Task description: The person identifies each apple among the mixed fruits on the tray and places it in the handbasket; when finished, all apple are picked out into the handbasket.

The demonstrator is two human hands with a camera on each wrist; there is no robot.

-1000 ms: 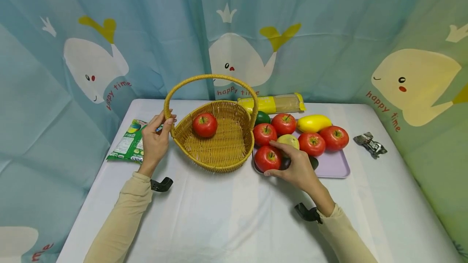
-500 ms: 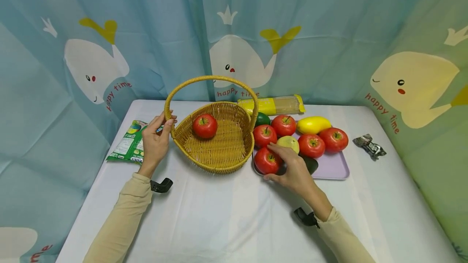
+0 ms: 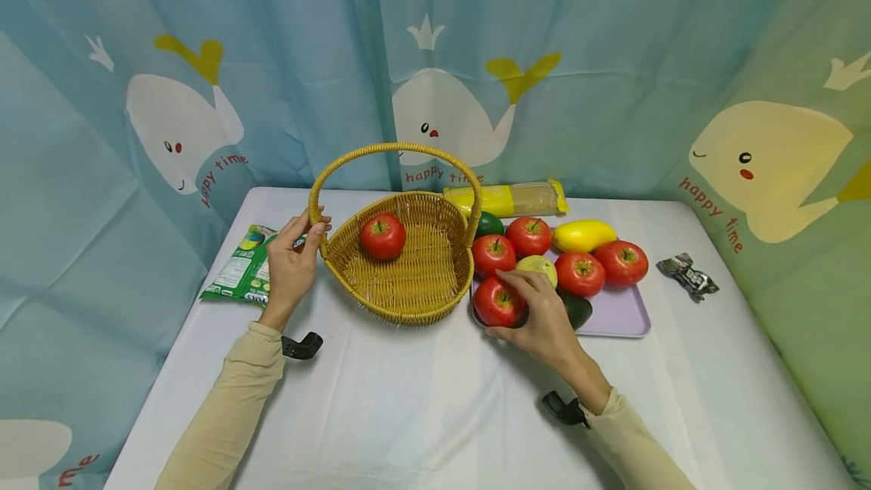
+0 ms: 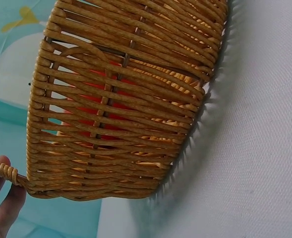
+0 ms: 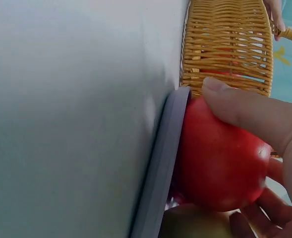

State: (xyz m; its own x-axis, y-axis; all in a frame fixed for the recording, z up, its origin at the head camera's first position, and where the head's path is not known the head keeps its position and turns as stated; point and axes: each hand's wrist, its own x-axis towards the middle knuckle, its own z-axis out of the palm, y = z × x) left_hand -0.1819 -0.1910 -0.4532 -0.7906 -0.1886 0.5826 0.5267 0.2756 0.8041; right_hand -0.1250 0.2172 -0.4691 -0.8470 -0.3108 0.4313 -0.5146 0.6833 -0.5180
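My left hand (image 3: 294, 263) holds the base of the handle (image 3: 395, 148) of a wicker basket (image 3: 435, 316), at its left side. One red apple (image 3: 382, 237) lies inside the basket, and shows through the weave in the left wrist view. My right hand (image 3: 540, 316) grips another red apple (image 3: 499, 302) at the near left corner of a lilac tray (image 3: 629, 316). In the right wrist view the thumb (image 5: 245, 111) lies over this apple (image 5: 220, 158), close above the tray rim (image 5: 160, 173), with the fingers on its far side.
Several more red apples (image 3: 581, 273), a yellow fruit (image 3: 585, 236), a pale green fruit (image 3: 539, 268) and dark green ones (image 3: 577, 310) crowd the tray. A yellow noodle pack (image 3: 506, 199) lies behind. A green packet (image 3: 238, 271) is at left, a dark wrapper (image 3: 689, 276) at right.
My right hand has shifted slightly left and closed in around the near apple, baring more of the dark green fruit. The left hand stays on the basket handle.
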